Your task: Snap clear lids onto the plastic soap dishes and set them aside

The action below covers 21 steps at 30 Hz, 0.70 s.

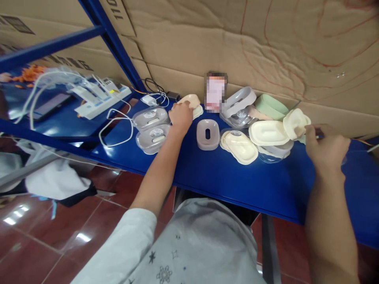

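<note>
My left hand (181, 117) is at the back of the blue table, its fingers closed at the near edge of a peach oval lid (192, 100); a cream piece (197, 112) lies under it. On the right, my right hand (327, 148) pinches the edge of a cream lid (296, 121), which is tilted up beside another cream oval lid (268, 132). Between my hands sits a grey oval ring-shaped piece (208, 142) with a slot in its middle. Stacked cream lids (241, 146) lie right of it. Part of my right fingers is blurred.
Two clear-lidded grey boxes (153, 138) stand left of my left forearm. Behind are grey tubs (239, 100), a green tub (271, 106) and a pixelated phone-like object (215, 92). A white cable (130, 136), power strip (102, 100) and blue frame (118, 51) are at left.
</note>
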Each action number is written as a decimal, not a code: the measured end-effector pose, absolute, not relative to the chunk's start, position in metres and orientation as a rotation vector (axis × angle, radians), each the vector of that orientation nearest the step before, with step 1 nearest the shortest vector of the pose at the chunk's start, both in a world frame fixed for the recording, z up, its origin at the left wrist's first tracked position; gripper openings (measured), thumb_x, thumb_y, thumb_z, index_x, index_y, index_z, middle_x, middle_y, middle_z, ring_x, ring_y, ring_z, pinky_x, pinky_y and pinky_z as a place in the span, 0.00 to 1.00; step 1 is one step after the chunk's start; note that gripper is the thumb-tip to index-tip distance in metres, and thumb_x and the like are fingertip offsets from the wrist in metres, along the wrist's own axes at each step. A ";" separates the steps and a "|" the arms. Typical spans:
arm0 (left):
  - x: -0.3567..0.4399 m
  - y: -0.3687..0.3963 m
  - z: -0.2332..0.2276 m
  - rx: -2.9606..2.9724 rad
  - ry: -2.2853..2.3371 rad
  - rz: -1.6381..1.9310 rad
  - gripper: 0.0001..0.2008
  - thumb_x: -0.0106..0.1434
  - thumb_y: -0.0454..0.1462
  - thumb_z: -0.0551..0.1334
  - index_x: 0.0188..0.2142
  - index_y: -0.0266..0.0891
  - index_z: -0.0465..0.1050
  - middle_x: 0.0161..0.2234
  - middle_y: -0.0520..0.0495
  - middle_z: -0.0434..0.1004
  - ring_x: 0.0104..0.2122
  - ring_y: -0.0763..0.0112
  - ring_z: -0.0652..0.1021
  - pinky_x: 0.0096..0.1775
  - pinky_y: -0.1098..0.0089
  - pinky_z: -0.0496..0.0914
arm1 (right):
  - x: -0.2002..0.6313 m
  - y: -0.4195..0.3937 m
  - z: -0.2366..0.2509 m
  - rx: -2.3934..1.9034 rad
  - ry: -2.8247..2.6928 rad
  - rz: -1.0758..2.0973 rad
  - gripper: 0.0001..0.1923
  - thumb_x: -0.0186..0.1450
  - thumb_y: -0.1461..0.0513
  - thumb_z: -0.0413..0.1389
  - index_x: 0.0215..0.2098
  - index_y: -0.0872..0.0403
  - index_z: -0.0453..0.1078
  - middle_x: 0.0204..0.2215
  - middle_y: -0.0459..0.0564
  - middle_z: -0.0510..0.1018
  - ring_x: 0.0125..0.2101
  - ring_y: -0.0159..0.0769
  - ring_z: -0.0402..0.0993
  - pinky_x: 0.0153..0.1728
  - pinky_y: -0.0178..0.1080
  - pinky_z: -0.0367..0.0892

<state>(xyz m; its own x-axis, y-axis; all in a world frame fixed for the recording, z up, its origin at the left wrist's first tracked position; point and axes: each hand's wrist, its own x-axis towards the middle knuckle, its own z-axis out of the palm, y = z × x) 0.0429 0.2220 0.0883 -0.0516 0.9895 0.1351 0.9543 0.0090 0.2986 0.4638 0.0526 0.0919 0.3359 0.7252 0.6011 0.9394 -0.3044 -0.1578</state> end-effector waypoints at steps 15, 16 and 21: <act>-0.017 0.140 0.093 2.301 2.010 0.632 0.25 0.75 0.48 0.61 0.69 0.49 0.70 0.71 0.42 0.67 0.70 0.48 0.68 0.71 0.48 0.61 | 0.444 0.053 0.093 -1.991 -1.585 -0.572 0.23 0.71 0.51 0.50 0.44 0.55 0.83 0.39 0.59 0.87 0.35 0.47 0.83 0.39 0.44 0.68; -0.032 0.127 0.088 2.271 2.091 0.563 0.29 0.73 0.50 0.63 0.71 0.51 0.68 0.74 0.41 0.63 0.72 0.43 0.64 0.71 0.42 0.59 | 0.440 0.052 0.093 -1.952 -1.608 -0.569 0.22 0.72 0.51 0.51 0.45 0.55 0.83 0.39 0.59 0.87 0.36 0.48 0.83 0.40 0.44 0.70; -0.090 0.083 0.066 2.228 2.084 0.298 0.44 0.65 0.56 0.69 0.76 0.56 0.57 0.76 0.41 0.57 0.73 0.32 0.59 0.68 0.36 0.63 | 0.405 0.038 0.101 -1.696 -1.743 -0.531 0.22 0.77 0.51 0.50 0.48 0.55 0.82 0.41 0.58 0.87 0.46 0.52 0.84 0.51 0.50 0.75</act>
<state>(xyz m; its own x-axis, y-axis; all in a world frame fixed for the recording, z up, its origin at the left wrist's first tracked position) -0.0899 0.0834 0.0665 0.0577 0.9943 0.0894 0.9795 -0.0737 0.1877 0.4045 0.0381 0.1009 0.0380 0.7267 0.6859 0.9857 0.0853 -0.1451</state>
